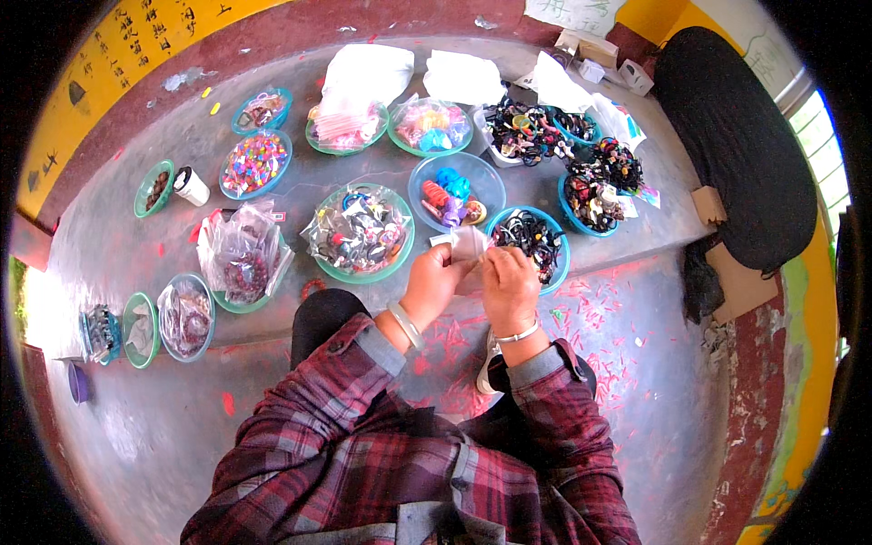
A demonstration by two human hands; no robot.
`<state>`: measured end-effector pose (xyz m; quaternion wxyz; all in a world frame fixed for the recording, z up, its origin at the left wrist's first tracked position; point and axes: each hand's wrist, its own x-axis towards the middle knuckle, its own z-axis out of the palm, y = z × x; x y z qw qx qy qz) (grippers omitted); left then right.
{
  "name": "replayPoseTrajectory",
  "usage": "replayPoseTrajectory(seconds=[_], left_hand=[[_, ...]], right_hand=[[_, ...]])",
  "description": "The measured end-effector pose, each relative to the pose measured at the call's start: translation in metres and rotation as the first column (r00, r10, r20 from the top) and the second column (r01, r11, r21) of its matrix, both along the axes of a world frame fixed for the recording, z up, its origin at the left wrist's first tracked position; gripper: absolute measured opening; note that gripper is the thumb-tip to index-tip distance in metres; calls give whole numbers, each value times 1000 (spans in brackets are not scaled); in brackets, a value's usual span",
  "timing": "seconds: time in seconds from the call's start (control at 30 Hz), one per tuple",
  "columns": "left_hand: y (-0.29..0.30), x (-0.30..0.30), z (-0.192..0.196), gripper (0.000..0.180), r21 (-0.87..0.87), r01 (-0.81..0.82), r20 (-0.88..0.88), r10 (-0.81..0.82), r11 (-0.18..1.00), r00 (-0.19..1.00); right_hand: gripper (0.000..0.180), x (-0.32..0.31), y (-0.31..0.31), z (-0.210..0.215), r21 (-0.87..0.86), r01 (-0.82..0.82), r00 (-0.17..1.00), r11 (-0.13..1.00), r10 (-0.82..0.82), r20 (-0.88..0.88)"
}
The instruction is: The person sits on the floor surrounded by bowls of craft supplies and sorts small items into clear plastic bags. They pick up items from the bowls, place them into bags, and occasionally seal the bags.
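Observation:
My left hand (429,283) pinches one side of a small clear plastic bag (469,243), whitish in the light. On its other side my right hand (510,283) has its fingers closed at the bag's edge. Whatever may be inside is too small to make out. Just beyond my hands stands a blue bowl (560,269) of black hair ties, partly covered by my right hand. A translucent blue bowl (498,179) farther off holds red, blue and purple bundles. To the left is a green bowl (406,243) heaped with bagged small accessories.
Several more bowls stand on the grey raised slab, including one of colourful beads (255,164) and one with bagged dark-red beads (243,263). A white cup (192,186) stands at left. White bags (368,73) lie behind. A black-covered bulky object (740,145) is at right; red scraps litter the floor.

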<state>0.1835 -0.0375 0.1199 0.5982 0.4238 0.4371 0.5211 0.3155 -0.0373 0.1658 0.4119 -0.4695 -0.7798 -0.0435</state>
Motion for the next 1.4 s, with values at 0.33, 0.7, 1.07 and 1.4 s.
replayPoseTrajectory(seconds=[0.33,0.7,1.07,1.4], left_hand=[[-4,-10,25,22,-64,245,317,-213,967,924],[2,-4,19,20,-237,250,418,-134,939,898],[5,-12,20,19,-168,164,426,-79,972,901],[2,-10,28,25,-150,217,437,-132,965,890]], right_hand=[[12,25,17,-14,-490,-740,337,461,-377,-863],[17,10,3,-3,-48,-132,974,990,121,-189],[18,23,8,5,-491,-667,423,560,-258,-869],[11,25,8,-3,-510,-610,434,607,-282,-856]])
